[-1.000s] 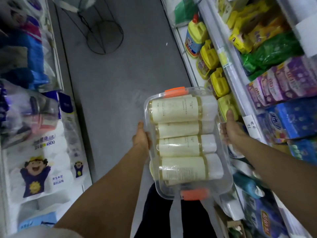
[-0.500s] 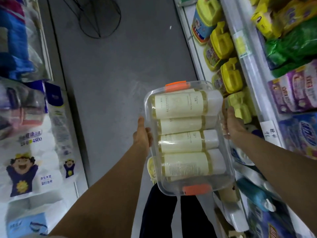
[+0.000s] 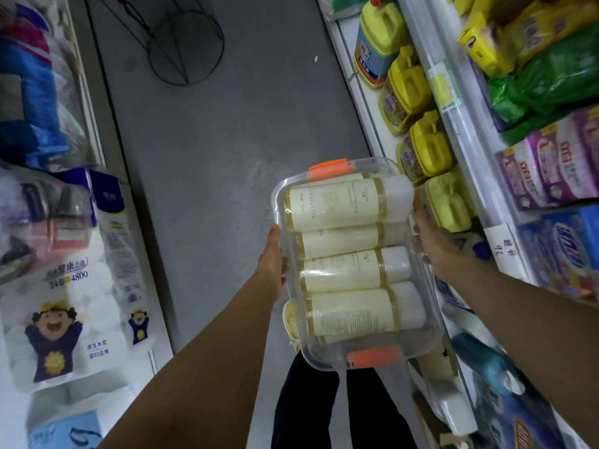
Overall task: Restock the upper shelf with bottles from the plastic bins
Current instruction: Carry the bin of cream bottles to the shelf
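Observation:
I carry a clear plastic bin (image 3: 432, 325) with orange clips at both ends, held level above the aisle floor. Several cream bottles (image 3: 337, 205) with white caps lie side by side inside it. My left hand (image 3: 272, 257) grips the bin's left wall, thumb along the rim. My right hand (image 3: 432, 244) grips the right wall, its fingers hidden under the bin. The shelf edge (image 3: 453, 102) on the right runs close beside the bin.
Yellow-capped detergent jugs (image 3: 418, 147) line the lower right shelf. Purple, blue and green packs (image 3: 551, 163) fill the shelf above. Tissue packs (image 3: 61, 286) stand along the left side. A black wire stand (image 3: 184, 43) sits on the grey floor ahead.
The bin and both hands have stayed together while the view shifted; the bin sits slightly nearer the right shelf and a little lower in view.

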Motion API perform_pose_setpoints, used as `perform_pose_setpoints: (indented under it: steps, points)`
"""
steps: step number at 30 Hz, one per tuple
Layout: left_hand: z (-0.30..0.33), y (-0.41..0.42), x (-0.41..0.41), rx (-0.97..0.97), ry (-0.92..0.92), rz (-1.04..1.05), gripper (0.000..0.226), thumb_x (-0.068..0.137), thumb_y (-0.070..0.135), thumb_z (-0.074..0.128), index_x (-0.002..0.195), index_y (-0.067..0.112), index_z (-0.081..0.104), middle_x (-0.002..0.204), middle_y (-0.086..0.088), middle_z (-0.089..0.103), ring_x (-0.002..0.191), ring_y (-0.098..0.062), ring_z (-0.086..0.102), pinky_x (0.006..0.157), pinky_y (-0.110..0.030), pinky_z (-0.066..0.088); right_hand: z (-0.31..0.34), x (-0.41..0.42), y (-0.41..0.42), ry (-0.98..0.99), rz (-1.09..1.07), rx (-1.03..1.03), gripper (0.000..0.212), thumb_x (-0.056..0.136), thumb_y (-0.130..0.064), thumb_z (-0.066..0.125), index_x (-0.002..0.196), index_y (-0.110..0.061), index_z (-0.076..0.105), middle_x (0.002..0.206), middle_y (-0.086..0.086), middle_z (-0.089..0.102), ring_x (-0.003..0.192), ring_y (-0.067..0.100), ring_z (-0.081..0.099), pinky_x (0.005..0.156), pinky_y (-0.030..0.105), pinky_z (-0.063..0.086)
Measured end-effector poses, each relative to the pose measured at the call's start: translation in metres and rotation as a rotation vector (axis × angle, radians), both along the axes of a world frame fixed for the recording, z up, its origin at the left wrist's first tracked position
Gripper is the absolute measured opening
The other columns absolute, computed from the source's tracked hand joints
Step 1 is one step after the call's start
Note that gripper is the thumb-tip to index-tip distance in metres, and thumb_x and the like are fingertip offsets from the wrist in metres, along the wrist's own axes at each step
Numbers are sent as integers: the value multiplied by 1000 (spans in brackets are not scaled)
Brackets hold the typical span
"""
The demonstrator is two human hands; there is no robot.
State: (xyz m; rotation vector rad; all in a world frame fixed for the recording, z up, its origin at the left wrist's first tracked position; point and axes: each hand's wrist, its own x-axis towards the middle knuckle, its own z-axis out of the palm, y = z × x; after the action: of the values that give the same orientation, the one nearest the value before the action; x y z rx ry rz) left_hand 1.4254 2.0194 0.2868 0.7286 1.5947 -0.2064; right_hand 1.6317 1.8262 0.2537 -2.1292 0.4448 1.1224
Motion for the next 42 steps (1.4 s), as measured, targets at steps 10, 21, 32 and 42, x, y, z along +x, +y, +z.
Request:
perform_pose_setpoints:
  steps: [10, 21, 32, 42]
  points:
    - [6, -16, -10, -4, 4, 28, 68, 100, 59, 39, 145, 8, 45, 141, -12, 54, 132, -31, 48, 116, -48, 34, -2, -19, -28, 15, 32, -53, 36, 101, -42, 37, 101, -15, 61, 110, 7, 57, 95, 21, 51, 70, 29, 37]
    - [-17, -49, -35, 128, 102, -159, 20, 103, 26, 48, 100, 7, 53, 67, -8, 45, 57, -19, 42, 55, -29, 40, -17, -66, -64, -157, 124, -200, 51, 102, -38, 40, 111, 8, 60, 121, 29, 57, 114, 37, 53, 93, 38, 37]
    - [-24, -40, -38, 198, 135, -270, 24, 102, 30, 53, 90, 9, 49, 63, -10, 47, 54, -22, 44, 62, -35, 46, -15, -76, -66, -162, 44, -128, 41, 101, -37, 45, 99, 2, 59, 96, 18, 56, 102, 36, 56, 83, 38, 39]
    - [-15, -37, -30, 65, 200, -195, 23, 101, 30, 53, 97, 7, 56, 76, -12, 53, 62, -21, 47, 69, -36, 45, -10, -82, -65, -128, 27, -147, 43, 101, -36, 45, 109, 5, 59, 100, 18, 55, 99, 32, 53, 82, 34, 34]
